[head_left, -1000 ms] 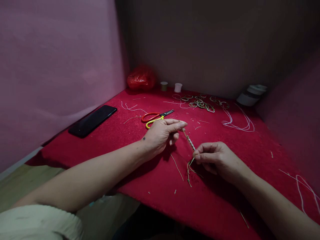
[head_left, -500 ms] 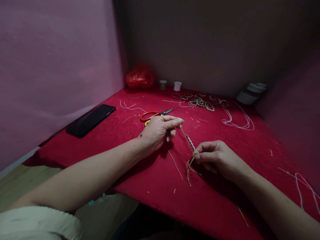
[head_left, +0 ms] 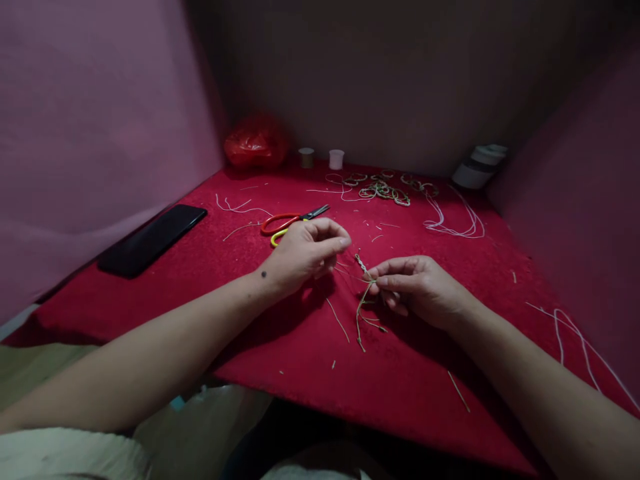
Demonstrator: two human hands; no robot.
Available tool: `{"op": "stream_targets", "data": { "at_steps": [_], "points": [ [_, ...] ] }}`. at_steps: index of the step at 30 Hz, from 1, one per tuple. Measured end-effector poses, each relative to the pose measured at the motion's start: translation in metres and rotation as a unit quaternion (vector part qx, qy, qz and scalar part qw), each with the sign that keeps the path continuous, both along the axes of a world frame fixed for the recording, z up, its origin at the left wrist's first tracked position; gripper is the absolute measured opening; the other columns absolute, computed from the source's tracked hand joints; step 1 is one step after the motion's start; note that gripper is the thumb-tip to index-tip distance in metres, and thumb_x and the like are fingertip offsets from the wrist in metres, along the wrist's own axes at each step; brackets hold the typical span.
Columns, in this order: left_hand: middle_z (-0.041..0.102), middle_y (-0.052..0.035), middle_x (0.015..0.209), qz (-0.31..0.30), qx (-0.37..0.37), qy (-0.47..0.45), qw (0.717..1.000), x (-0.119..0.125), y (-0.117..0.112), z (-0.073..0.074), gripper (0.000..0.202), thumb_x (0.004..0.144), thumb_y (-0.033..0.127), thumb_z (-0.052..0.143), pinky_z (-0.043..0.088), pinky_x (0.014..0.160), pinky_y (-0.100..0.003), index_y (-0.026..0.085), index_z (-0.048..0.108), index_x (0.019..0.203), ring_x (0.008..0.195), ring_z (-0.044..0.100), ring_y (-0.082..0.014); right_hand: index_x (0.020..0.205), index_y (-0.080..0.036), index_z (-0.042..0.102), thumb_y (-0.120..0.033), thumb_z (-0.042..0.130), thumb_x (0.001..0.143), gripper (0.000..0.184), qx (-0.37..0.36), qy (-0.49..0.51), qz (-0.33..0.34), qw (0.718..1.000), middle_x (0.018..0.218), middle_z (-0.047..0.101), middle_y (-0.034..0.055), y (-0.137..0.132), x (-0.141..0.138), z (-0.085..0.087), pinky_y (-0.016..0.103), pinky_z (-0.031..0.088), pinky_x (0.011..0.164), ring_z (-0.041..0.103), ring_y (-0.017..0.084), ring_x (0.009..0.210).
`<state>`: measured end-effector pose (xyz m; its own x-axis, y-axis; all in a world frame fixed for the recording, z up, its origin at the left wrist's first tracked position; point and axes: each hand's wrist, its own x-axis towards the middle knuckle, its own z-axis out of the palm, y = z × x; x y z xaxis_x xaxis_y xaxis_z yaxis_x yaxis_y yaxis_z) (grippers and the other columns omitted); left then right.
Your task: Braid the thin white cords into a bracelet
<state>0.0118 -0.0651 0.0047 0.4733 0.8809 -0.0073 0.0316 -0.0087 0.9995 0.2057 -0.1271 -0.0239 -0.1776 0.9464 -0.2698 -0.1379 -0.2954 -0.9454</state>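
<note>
My right hand (head_left: 415, 287) pinches a braided cord bracelet (head_left: 362, 264) between thumb and forefinger. Its pale twisted part points up and away, while loose green cord ends (head_left: 361, 323) with small knots hang below the fingertips. My left hand (head_left: 317, 250) is closed, thumb against curled forefinger, just left of the bracelet. From the bracelet, thin strands (head_left: 350, 272) run toward its lower fingers, where their ends are hidden. Behind the left hand lie scissors (head_left: 295, 221) with red and yellow handles, blades apart from the hand.
A black phone (head_left: 153, 240) lies at the left on the red cloth (head_left: 280, 347). Farther back are a red plastic bag (head_left: 256, 143), two thread spools (head_left: 337, 159), finished braided loops (head_left: 383, 191), white threads (head_left: 463, 230) and a white-lidded container (head_left: 480, 167). Cord scraps are scattered about. Walls enclose the sides and back.
The strands once stretched upward to my left fingertips now slant low toward that hand. The bracelet has tilted more upright in my right hand. The whole view has shifted slightly.
</note>
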Motion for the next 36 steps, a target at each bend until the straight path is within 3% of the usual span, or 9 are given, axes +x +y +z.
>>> {"op": "stream_targets", "data": {
  "at_steps": [5, 12, 15, 19, 22, 25, 29, 32, 36],
  "points": [
    [0.052, 0.0061, 0.045, -0.082, -0.006, 0.097, 0.992, 0.005, -0.007, 0.001, 0.002, 0.078, 0.011, 0.059, 0.029, 0.037, -0.015, 0.012, 0.061, 0.079, 0.036, 0.039, -0.0028, 0.084, -0.013, 0.068, -0.016, 0.073, 0.065, 0.02, 0.011, 0.016, 0.002, 1.0, 0.068, 0.07, 0.0049, 0.0, 0.001, 0.002, 0.017, 0.036, 0.035, 0.051, 0.007, 0.041],
    [0.054, 0.0077, 0.051, -0.058, 0.012, 0.104, 0.993, 0.009, -0.008, -0.001, 0.018, 0.076, 0.005, 0.06, 0.034, 0.042, -0.014, 0.011, 0.059, 0.092, 0.038, 0.042, -0.0016, 0.085, -0.017, 0.054, -0.017, 0.071, 0.065, 0.026, 0.059, 0.01, 0.012, 0.998, 0.063, 0.067, 0.0007, -0.001, -0.003, 0.004, 0.017, 0.034, 0.034, 0.049, 0.007, 0.039],
    [0.057, 0.0054, 0.053, -0.124, -0.021, 0.111, 0.986, 0.008, -0.009, -0.001, 0.016, 0.079, 0.013, 0.06, 0.032, 0.039, -0.015, 0.011, 0.06, 0.095, 0.038, 0.044, -0.0029, 0.088, -0.018, 0.051, -0.018, 0.07, 0.067, 0.028, 0.08, -0.013, 0.018, 0.997, 0.062, 0.066, -0.0005, -0.002, -0.004, 0.005, 0.017, 0.033, 0.034, 0.048, 0.007, 0.039],
    [0.057, 0.0038, 0.051, -0.216, -0.053, 0.116, 0.968, 0.007, -0.008, -0.003, 0.013, 0.083, 0.022, 0.058, 0.029, 0.036, -0.015, 0.011, 0.063, 0.084, 0.036, 0.043, -0.0034, 0.088, -0.018, 0.051, -0.02, 0.067, 0.069, 0.025, 0.087, -0.048, 0.03, 0.995, 0.062, 0.064, -0.0019, -0.003, -0.006, 0.006, 0.017, 0.033, 0.033, 0.047, 0.007, 0.04],
    [0.053, 0.0045, 0.047, -0.212, -0.062, 0.12, 0.968, 0.006, -0.007, -0.004, 0.012, 0.083, 0.022, 0.059, 0.027, 0.035, -0.014, 0.012, 0.063, 0.076, 0.036, 0.042, -0.003, 0.086, -0.018, 0.052, -0.021, 0.066, 0.07, 0.022, 0.089, -0.077, 0.032, 0.993, 0.062, 0.062, -0.0022, -0.002, -0.007, 0.007, 0.018, 0.033, 0.034, 0.047, 0.007, 0.041],
    [0.052, 0.0042, 0.043, -0.202, -0.076, 0.122, 0.969, 0.006, -0.007, -0.006, 0.015, 0.083, 0.023, 0.059, 0.025, 0.034, -0.015, 0.012, 0.062, 0.073, 0.033, 0.039, -0.0028, 0.083, -0.016, 0.056, -0.021, 0.066, 0.07, 0.017, 0.144, -0.141, -0.029, 0.979, 0.061, 0.058, -0.0031, -0.004, -0.007, 0.01, 0.02, 0.036, 0.039, 0.048, 0.008, 0.046],
    [0.061, 0.0011, 0.055, -0.143, -0.111, 0.067, 0.981, 0.008, -0.008, -0.011, 0.011, 0.08, 0.021, 0.061, 0.024, 0.032, -0.016, 0.012, 0.062, 0.074, 0.034, 0.041, -0.0024, 0.073, -0.016, 0.063, -0.021, 0.063, 0.076, 0.006, 0.26, -0.278, -0.151, 0.912, 0.059, 0.055, -0.002, -0.011, -0.01, 0.016, 0.022, 0.035, 0.047, 0.045, 0.008, 0.05],
    [0.062, 0.0011, 0.057, -0.097, -0.131, 0.02, 0.986, 0.01, -0.01, -0.012, 0.006, 0.078, 0.015, 0.062, 0.026, 0.031, -0.015, 0.013, 0.06, 0.073, 0.035, 0.044, -0.0032, 0.066, -0.016, 0.066, -0.023, 0.061, 0.079, 0.015, 0.262, -0.341, -0.127, 0.894, 0.057, 0.059, 0.0005, -0.016, -0.013, 0.016, 0.025, 0.037, 0.05, 0.048, 0.011, 0.052],
    [0.053, 0.0046, 0.043, -0.104, -0.133, 0.01, 0.986, 0.011, -0.012, -0.015, 0.004, 0.078, 0.016, 0.063, 0.028, 0.032, -0.015, 0.014, 0.06, 0.075, 0.031, 0.039, -0.0042, 0.077, -0.018, 0.068, -0.023, 0.062, 0.079, 0.008, 0.261, -0.337, -0.101, 0.899, 0.07, 0.068, 0.0044, -0.017, -0.018, 0.009, 0.029, 0.045, 0.06, 0.059, 0.016, 0.063]
  ]
}}
